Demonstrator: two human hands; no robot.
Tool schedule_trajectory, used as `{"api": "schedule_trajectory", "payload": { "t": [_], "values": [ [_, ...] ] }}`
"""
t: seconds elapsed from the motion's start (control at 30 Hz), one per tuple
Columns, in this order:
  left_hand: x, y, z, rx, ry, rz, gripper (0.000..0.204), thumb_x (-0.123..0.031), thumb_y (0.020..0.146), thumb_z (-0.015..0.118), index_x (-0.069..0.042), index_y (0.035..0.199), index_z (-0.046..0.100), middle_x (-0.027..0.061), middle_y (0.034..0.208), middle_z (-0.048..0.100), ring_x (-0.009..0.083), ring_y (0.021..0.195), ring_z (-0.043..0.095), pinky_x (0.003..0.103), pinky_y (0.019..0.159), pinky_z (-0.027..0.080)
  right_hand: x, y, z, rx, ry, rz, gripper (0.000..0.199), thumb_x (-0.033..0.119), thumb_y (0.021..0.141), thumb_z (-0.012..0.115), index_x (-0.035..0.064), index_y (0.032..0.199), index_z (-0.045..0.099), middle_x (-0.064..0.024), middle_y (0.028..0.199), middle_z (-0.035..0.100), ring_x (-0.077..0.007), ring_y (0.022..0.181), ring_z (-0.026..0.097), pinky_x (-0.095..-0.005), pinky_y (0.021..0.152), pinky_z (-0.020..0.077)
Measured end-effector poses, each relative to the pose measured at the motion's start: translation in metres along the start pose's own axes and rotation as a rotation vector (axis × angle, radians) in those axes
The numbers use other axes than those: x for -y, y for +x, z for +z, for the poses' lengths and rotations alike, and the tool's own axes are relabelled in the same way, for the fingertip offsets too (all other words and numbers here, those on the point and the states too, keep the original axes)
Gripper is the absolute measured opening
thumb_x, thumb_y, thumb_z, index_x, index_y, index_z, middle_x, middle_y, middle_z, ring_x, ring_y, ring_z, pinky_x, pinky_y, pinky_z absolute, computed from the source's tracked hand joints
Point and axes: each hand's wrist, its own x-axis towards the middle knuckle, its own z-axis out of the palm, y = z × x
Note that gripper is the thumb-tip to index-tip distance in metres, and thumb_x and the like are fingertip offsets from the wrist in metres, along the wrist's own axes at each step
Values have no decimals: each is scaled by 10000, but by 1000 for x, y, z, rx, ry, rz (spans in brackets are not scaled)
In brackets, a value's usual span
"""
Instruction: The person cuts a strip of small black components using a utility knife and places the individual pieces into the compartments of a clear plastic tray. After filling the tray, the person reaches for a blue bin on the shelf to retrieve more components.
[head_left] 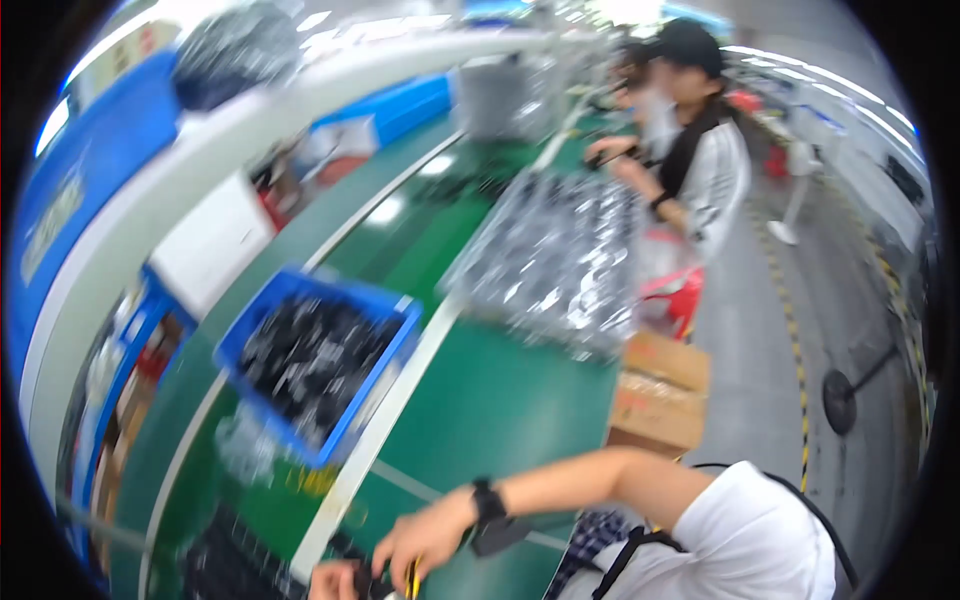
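At the lower edge, my right hand [428, 538] reaches in from the right, a black band on its wrist. Its fingers are closed round a thin yellow-and-black tool [413, 578], whose kind I cannot make out. Just left of it my left hand [335, 580] shows only in part, with fingers pinched on a small black part [372, 575]. The two hands nearly meet over the edge of the green workbench [480, 390]. Motion blur and the frame edge hide finer detail. A dark grey flat piece [497, 540] shows beside my right wrist.
A blue bin [318, 455] of black bagged parts stands on the green belt at left. Further along lies a plastic-wrapped tray stack [560, 255]. Cardboard boxes [660, 395] stand at the bench's right side. A co-worker [700, 150] works beyond. Black pieces [235, 560] lie lower left.
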Motion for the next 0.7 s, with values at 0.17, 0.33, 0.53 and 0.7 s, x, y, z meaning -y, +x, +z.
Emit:
{"api": "schedule_trajectory", "payload": {
  "t": [0.17, 0.33, 0.53, 0.7],
  "values": [
    [28, 19, 5, -38, 7, 114, 128, -140, 997, 574, -20, 1044, 573, 26, 920, 612, 106, 800, 575, 246, 707, 482, 12, 5, -1, 36, 13, 102, 218, 193, 923, 654, 79, 1101, 704, -189, 1290, 557, -344, 1213, 524, -429, 985, 435],
    [14, 20, 8, -63, -134, 62, 111, -133, 997, 570, -40, 1057, 559, 17, 920, 597, 101, 784, 576, 233, 651, 488, 3, 4, -2, -30, 76, 19, 178, 150, 929, 634, 74, 1071, 710, -193, 1239, 583, -353, 1186, 532, -428, 972, 440],
    [23, 21, 8, -50, -181, 22, 100, -137, 1002, 562, -64, 1068, 543, 17, 932, 588, 109, 781, 581, 236, 647, 498, -11, 7, 1, -51, 101, -43, 171, 132, 935, 620, 51, 1060, 703, -191, 1190, 603, -352, 1149, 549, -431, 959, 443],
    [20, 20, 9, -31, -206, 53, 108, -152, 1008, 556, -71, 1076, 533, 17, 935, 579, 111, 761, 582, 236, 638, 499, -12, 6, 0, -52, 98, -51, 169, 116, 929, 616, 29, 1049, 695, -187, 1149, 618, -353, 1116, 566, -435, 940, 452]
  ]
}}
